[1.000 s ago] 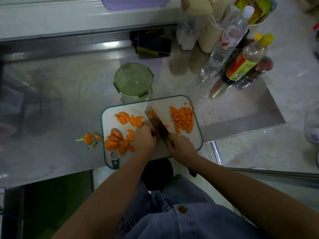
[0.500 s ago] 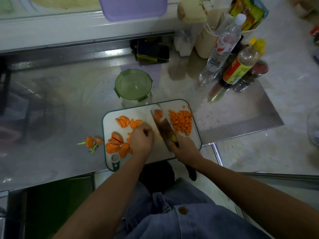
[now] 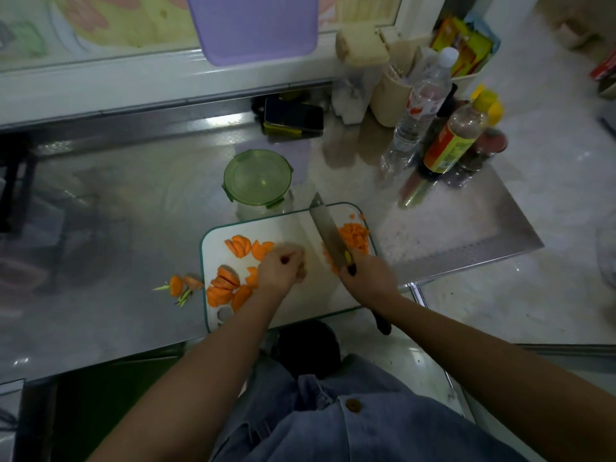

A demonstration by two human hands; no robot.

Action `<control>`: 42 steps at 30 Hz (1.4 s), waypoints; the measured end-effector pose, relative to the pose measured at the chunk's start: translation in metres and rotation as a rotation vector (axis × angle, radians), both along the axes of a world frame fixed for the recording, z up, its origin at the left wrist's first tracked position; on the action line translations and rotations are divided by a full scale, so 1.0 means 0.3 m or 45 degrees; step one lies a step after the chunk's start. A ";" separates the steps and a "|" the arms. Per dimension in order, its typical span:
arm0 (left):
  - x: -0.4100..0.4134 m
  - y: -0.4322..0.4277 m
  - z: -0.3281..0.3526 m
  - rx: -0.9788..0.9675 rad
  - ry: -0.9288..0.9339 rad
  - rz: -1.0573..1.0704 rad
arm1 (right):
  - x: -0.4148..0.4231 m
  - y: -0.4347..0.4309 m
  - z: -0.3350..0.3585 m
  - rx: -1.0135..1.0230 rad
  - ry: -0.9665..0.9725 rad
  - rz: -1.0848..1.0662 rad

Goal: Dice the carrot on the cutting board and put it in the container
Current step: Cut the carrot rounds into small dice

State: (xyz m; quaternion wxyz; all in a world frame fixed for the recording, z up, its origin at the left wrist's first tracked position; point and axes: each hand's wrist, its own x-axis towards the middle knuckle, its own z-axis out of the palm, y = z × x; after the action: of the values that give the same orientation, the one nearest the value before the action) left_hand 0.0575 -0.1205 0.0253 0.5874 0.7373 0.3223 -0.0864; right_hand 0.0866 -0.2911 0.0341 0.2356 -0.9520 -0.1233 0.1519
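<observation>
A white cutting board with a green rim lies on the steel counter. Orange carrot slices sit in heaps on its left half, and a pile of diced carrot lies at its far right. My left hand is curled at the board's middle, fingers closed; whether it holds carrot is hidden. My right hand grips the handle of a cleaver, whose blade stands between my left hand and the dice. A glass container with a green lid stands just behind the board.
Carrot ends with green stems lie on the counter left of the board. Bottles crowd the back right, a phone lies at the back, a purple board leans above. The counter's edge runs close behind my wrists.
The cleaver has swung from lying over the dice to a steeper line left of the pile. My left hand drew back toward the slices. The camera tilted up.
</observation>
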 end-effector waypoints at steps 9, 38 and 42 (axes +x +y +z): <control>0.102 -0.098 0.047 -0.198 0.127 0.093 | -0.033 0.017 -0.007 -0.080 -0.215 0.381; 0.067 -0.042 0.038 -0.168 0.084 0.293 | 0.032 0.018 -0.101 0.167 -0.014 0.272; 0.063 -0.038 0.040 -0.159 0.080 0.304 | 0.040 0.021 -0.092 0.130 -0.050 0.215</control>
State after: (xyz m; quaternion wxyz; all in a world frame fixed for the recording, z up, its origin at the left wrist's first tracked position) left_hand 0.0765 -0.1318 0.0374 0.6280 0.6525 0.4199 -0.0587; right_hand 0.0986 -0.2849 0.0064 0.2676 -0.9278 -0.2154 0.1460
